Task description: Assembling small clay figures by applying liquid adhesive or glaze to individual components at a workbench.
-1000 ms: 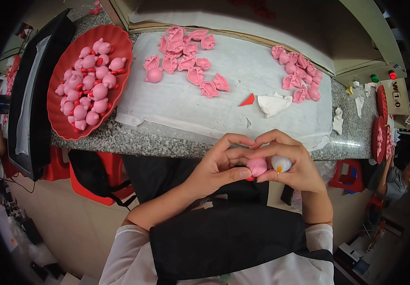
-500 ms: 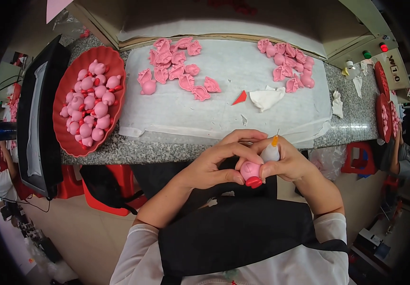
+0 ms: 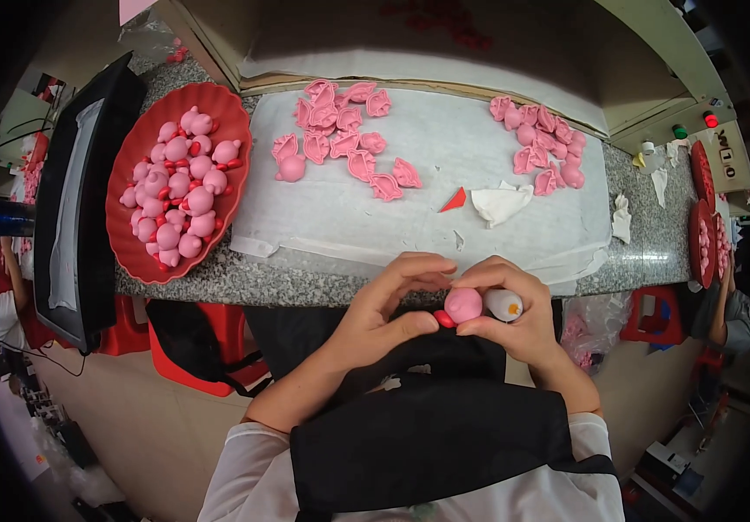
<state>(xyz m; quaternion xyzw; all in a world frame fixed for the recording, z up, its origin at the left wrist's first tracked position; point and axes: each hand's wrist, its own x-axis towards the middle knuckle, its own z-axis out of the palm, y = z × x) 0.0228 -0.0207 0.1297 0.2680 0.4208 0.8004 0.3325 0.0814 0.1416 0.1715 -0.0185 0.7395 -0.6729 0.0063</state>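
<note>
My right hand (image 3: 527, 326) pinches a pink ball-shaped figure piece (image 3: 463, 304) with a red part (image 3: 443, 319) at its lower left, between thumb and fingers. Tucked in that same palm is a small white squeeze bottle (image 3: 501, 304), its orange tip facing up toward me. Beside the piece, my left hand (image 3: 383, 309) is open, its fingers curved apart from the thumb. Its thumb tip lies close to the red part; whether they touch I cannot tell. Both hands are just in front of the counter's near edge, above my black apron (image 3: 427, 435).
A red scalloped bowl (image 3: 118, 230) of pink-and-red pieces stands left, beside a black tray (image 3: 49, 287). On the white sheet (image 3: 331, 226) lie two groups of hollow pink pieces (image 3: 344, 143), a red scrap (image 3: 453, 200) and crumpled white tissue (image 3: 501, 204). Red stools (image 3: 201, 344) stand below.
My left hand has let go of the pink piece and drawn slightly away. The piece has turned, its red part now at the left. The bottle's tip has swung round from pointing away.
</note>
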